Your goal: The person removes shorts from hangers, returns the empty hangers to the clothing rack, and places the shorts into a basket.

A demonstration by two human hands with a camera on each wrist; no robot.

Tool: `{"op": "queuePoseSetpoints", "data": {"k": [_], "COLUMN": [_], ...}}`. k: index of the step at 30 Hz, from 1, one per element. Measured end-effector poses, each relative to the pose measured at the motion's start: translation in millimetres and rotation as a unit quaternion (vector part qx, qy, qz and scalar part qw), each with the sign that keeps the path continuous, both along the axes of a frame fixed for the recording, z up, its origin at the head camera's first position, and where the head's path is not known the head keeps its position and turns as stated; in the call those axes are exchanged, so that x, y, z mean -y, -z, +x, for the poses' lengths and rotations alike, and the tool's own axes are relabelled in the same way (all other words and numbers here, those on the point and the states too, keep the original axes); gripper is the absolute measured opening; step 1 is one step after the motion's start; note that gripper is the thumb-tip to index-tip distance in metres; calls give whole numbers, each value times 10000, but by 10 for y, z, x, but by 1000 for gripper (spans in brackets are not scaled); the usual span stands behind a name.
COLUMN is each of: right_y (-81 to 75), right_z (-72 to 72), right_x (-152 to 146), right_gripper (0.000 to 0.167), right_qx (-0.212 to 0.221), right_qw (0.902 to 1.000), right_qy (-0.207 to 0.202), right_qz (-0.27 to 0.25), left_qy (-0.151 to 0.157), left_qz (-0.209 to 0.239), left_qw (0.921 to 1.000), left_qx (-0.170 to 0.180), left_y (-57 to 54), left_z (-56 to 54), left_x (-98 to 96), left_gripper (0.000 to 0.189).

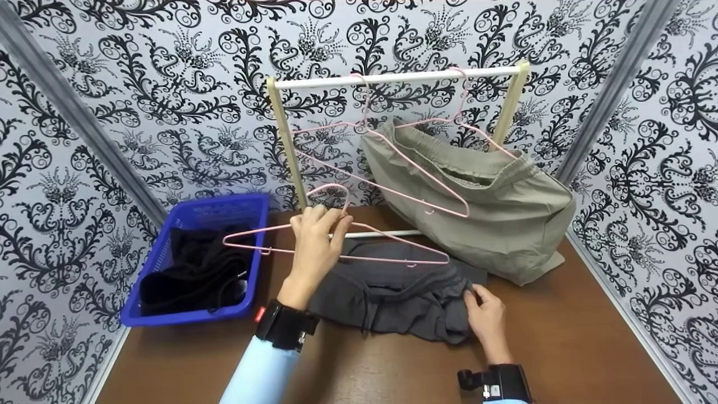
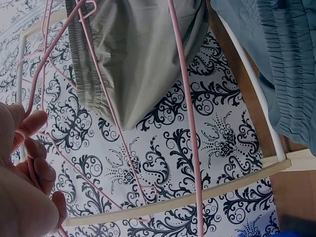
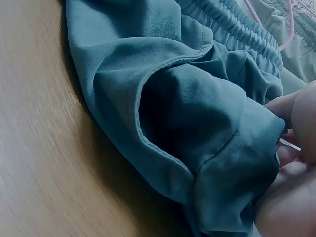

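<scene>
My left hand point(image 1: 317, 244) grips a pink hanger point(image 1: 387, 260) just below its hook, holding it above a dark grey pair of drawstring shorts point(image 1: 415, 308). In the left wrist view the fingers curl round the hanger's wire, and one long bar point(image 2: 190, 108) crosses the picture. The shorts lie on the table with their elastic waistband towards the hanger. At their right side my right hand point(image 1: 488, 314) pinches the cloth between thumb and fingers. The right wrist view shows this bunched fabric point(image 3: 212, 113) close up, tinted bluish, with a pocket opening; the fingertips are partly hidden behind it.
Behind stands a small rack with a white rail point(image 1: 404, 77) and pale posts. An unloaded pink hanger point(image 1: 415, 163) and one bearing khaki bottoms point(image 1: 477, 219) hang there. A blue basket point(image 1: 193, 318) with black clothing stands left on the brown table point(image 1: 589, 336). Patterned walls enclose it.
</scene>
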State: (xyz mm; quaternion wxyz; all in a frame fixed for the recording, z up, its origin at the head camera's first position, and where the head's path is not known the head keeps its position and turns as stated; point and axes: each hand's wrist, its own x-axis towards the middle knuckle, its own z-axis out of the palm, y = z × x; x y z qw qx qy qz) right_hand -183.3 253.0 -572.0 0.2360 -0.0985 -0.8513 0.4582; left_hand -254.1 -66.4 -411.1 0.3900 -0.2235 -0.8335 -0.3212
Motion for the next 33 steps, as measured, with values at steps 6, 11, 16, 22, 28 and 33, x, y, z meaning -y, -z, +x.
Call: {"op": "queuePoseSetpoints", "data": {"k": [6, 11, 16, 22, 28, 33], "right_y": [-21, -37, -83, -171, -276, -331], "right_z": [11, 13, 15, 24, 48, 58], "right_x": [-7, -20, -38, -32, -18, 6], "right_gripper": [17, 15, 17, 18, 17, 19], "right_qx": [119, 179, 302, -85, -696, -688], "right_qw": [9999, 9997, 9993, 9998, 9972, 9959], "right_qy": [15, 10, -3, 161, 201, -303], "right_qz": [73, 186, 198, 67, -162, -501], "left_qy": [16, 32, 73, 164, 336, 281], "left_qz": [-2, -24, -83, -154, -149, -294], "left_qw": [10000, 9999, 9999, 9997, 9993, 9989], "left_qx": [-31, -97, -109, -21, -105, -213], "left_y": [-9, -18, -15, -16, -10, 7], "left_z": [9, 13, 18, 34, 49, 53], "left_x": [-5, -25, -49, -83, -139, -193], "left_gripper": [15, 14, 14, 15, 13, 14]}}
